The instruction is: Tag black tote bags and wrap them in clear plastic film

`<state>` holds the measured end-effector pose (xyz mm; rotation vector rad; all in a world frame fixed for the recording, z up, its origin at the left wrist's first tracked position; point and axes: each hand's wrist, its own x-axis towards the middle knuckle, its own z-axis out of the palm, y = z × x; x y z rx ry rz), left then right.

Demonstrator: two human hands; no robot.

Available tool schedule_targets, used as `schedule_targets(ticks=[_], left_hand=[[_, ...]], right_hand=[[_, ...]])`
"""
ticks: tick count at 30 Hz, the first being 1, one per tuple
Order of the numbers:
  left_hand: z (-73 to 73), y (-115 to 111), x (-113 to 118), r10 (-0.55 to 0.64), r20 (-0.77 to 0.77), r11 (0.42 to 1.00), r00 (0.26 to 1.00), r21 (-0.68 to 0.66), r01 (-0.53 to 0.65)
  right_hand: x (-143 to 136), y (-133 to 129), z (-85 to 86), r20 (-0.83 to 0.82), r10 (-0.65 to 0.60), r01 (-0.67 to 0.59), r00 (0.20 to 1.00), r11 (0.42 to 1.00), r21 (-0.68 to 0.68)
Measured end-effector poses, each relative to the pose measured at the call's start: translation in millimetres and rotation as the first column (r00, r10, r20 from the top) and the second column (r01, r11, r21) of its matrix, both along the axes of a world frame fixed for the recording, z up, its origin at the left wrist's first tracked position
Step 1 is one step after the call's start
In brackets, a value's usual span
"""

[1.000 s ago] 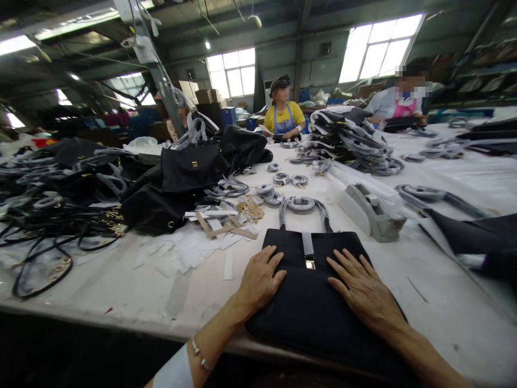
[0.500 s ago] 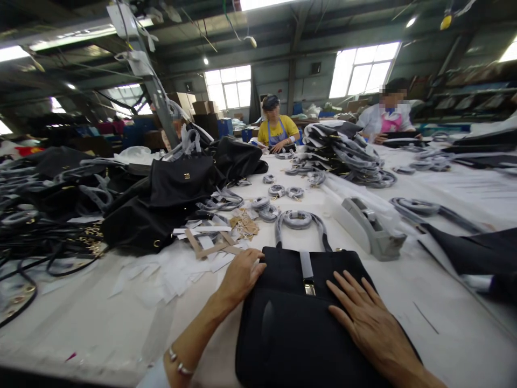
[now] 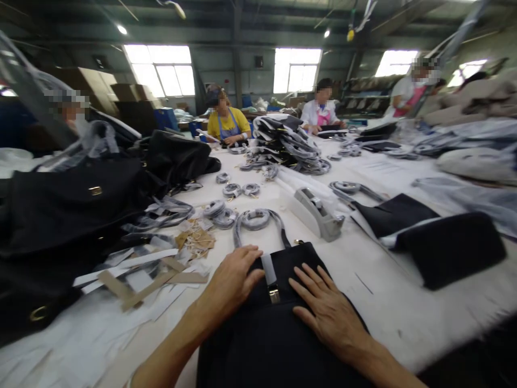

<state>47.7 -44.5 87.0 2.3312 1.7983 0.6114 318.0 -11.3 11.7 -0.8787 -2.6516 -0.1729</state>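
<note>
A black handbag [image 3: 258, 345] lies flat in front of me, its wrapped handle [image 3: 278, 223] stretched out past the top edge. A gold clasp [image 3: 274, 294] with a pale protective strip [image 3: 268, 268] sits on its upper front. Across the bag's top left corner rests my left hand [image 3: 232, 277], fingers extended and thumb apart, near the strip. My right hand [image 3: 329, 312] is spread flat on the right side of the bag, palm down. Neither hand grips anything. A coiled wrapped strap [image 3: 255, 219] lies inside the handle loop.
Black bags [image 3: 76, 199] are heaped on the left, beside paper strips [image 3: 141, 291] and tan tags [image 3: 196, 240]. A grey tape dispenser [image 3: 319, 213] stands right of the handle. Black pieces [image 3: 452, 248] lie farther right. Co-workers [image 3: 228, 124] sit across the table.
My view has swung to the right, so the scene appears shifted left. My left hand has moved farther over the bag's top edge towards the strip. The right hand stays flat on the bag.
</note>
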Motion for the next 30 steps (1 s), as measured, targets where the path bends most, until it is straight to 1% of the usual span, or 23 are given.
schedule_targets(ticks=[2,4,6,8,10,13,15,18,20,21,23,25,26,28,30], left_hand=[[-17.6,-13.9,25.8,-0.16,-0.09,0.987,0.983,-0.014,0.159],[-41.3,-22.5,38.9,-0.259,-0.172,0.966,0.951,-0.033,0.257],[-62.0,-21.7,40.2,-0.276,-0.225,0.961,0.934,-0.037,0.275],[-73.2,-13.7,34.0,-0.254,-0.248,0.966,0.935,-0.021,0.257],[-74.7,-4.4,26.4,-0.237,-0.263,0.97,0.935,-0.006,0.244],[-69.3,1.3,25.2,-0.222,-0.33,0.972,0.917,-0.001,0.235],[-69.0,-3.2,35.3,-0.166,-0.391,0.98,0.905,0.034,0.195],[-76.8,-18.4,60.4,-0.063,-0.435,0.983,0.898,0.126,0.131],[-83.2,-29.1,75.5,-0.023,-0.445,0.976,0.895,0.184,0.116],[-85.5,-33.4,80.9,-0.007,-0.446,0.971,0.895,0.211,0.112],[-87.9,-38.6,86.6,0.018,-0.439,0.961,0.898,0.257,0.106],[-88.3,-40.2,87.3,0.03,-0.424,0.953,0.905,0.285,0.102],[-88.4,-40.0,86.6,0.034,-0.42,0.95,0.907,0.296,0.102],[-89.3,-38.6,84.6,0.039,-0.419,0.939,0.907,0.326,0.11],[-91.5,-36.4,83.1,0.046,-0.425,0.921,0.904,0.369,0.127]], right_hand=[[-2.1,-2.2,5.4,-0.015,-0.03,0.029,0.999,0.998,-0.054],[-4.9,-1.9,9.3,-0.033,-0.056,0.052,0.998,0.994,-0.101],[-8.3,1.6,11.5,-0.055,-0.055,0.047,0.997,0.99,-0.135],[-11.8,7.5,12.1,-0.074,-0.032,0.021,0.997,0.989,-0.15],[-15.2,13.8,11.3,-0.102,-0.023,0.008,0.995,0.989,-0.147],[-18.6,19.9,8.4,-0.145,-0.026,0.005,0.989,0.99,-0.141],[-19.1,20.8,5.7,-0.174,-0.021,-0.004,0.984,0.99,-0.142],[-17.8,18.7,2.5,-0.257,-0.017,-0.026,0.966,0.986,-0.163],[-15.2,17.0,3.5,-0.369,-0.013,-0.068,0.929,0.976,-0.205],[-13.1,17.0,5.9,-0.445,-0.022,-0.096,0.895,0.966,-0.24],[-6.8,20.5,15.5,-0.604,-0.085,-0.142,0.793,0.937,-0.319],[2.4,31.9,31.0,-0.716,-0.194,-0.131,0.671,0.919,-0.372],[7.7,41.3,40.3,-0.749,-0.243,-0.099,0.616,0.92,-0.38],[18.2,68.0,59.3,-0.783,-0.305,-0.007,0.542,0.93,-0.367],[26.7,104.1,75.8,-0.787,-0.343,0.085,0.513,0.933,-0.351]])
